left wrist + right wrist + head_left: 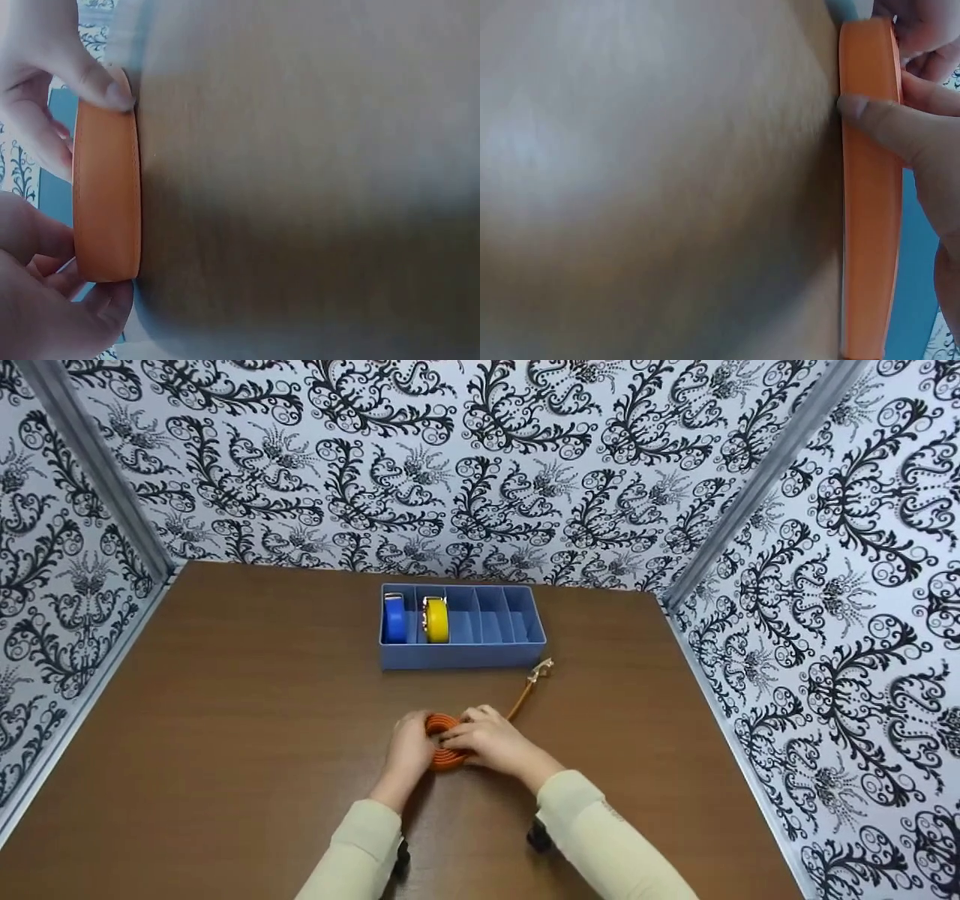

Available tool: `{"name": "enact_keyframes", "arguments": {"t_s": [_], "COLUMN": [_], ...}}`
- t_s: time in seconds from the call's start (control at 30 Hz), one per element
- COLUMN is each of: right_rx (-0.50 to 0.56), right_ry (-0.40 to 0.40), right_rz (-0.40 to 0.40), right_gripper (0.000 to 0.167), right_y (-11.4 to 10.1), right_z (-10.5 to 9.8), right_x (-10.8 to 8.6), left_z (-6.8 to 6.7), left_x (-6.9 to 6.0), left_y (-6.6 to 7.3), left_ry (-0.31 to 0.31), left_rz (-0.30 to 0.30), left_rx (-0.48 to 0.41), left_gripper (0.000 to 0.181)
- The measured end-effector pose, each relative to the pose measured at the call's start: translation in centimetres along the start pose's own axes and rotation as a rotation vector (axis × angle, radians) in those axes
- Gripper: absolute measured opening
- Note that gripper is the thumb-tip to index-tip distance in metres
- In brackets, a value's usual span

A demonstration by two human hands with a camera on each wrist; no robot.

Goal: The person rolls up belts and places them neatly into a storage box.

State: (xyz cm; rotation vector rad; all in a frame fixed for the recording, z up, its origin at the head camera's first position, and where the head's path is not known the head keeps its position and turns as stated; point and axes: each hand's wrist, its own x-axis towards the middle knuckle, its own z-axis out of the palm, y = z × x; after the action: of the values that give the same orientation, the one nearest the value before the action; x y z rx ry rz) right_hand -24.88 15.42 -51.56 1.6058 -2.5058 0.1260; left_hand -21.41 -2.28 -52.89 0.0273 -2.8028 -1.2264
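Note:
An orange belt stands on its edge on the table, mostly wound into a coil. Its loose end runs off to the far right and finishes in a metal buckle. My left hand grips the coil's left side, its fingertips against the strap. From the right, my right hand pinches the coil, with fingers inside the ring and the thumb flat on the strap's outer face. In the left wrist view the strap's smooth, stitched outer side shows between both hands.
Behind the hands stands a blue compartment box. A rolled blue belt occupies its leftmost compartment, and a rolled yellow belt sits beside it. Patterned walls enclose the brown table at the back and sides.

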Motion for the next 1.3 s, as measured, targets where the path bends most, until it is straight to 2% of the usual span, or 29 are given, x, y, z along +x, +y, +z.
{"name": "enact_keyframes", "arguments": {"t_s": [0.23,0.4,0.53,0.63,0.73,0.8,0.9,1.1,1.3], "right_rx": [-0.014,-0.028,-0.048,-0.056,-0.057,-0.051,-0.046,-0.045,0.009], "right_ry": [0.048,0.056,0.082,0.105,0.106,0.095,0.075,0.02,-0.03], "right_rz": [-0.035,-0.014,0.059,0.117,0.151,0.166,0.177,0.086,0.024], "right_gripper": [0.022,0.025,0.022,0.023,0.027,0.031,0.036,0.044,0.035], "right_y": [0.0,-0.5,-1.1,-1.8,-2.3,-2.3,-2.1,-1.1,0.4], "right_z": [0.0,0.1,0.5,0.9,1.0,1.0,0.9,0.5,-0.2], "right_x": [1.0,1.8,1.9,1.9,1.9,1.8,1.7,1.1,0.5], "left_z": [0.0,-0.3,-0.3,0.1,0.5,0.8,0.8,0.5,-0.1], "left_x": [0.6,0.8,0.4,-0.2,-0.6,-0.7,-0.7,-0.6,-0.3], "left_y": [-0.1,-0.7,-0.7,-0.4,-0.1,0.2,0.4,0.5,0.4], "left_ry": [0.011,-0.008,0.018,0.064,0.083,0.072,0.038,-0.007,-0.067], "left_rz": [0.057,-0.003,-0.04,-0.08,-0.118,-0.112,-0.1,-0.079,-0.082], "left_rx": [-0.042,-0.109,-0.124,-0.056,0.026,0.075,0.112,0.189,0.193], "left_gripper": [0.033,0.039,0.043,0.04,0.033,0.03,0.035,0.038,0.042]}}
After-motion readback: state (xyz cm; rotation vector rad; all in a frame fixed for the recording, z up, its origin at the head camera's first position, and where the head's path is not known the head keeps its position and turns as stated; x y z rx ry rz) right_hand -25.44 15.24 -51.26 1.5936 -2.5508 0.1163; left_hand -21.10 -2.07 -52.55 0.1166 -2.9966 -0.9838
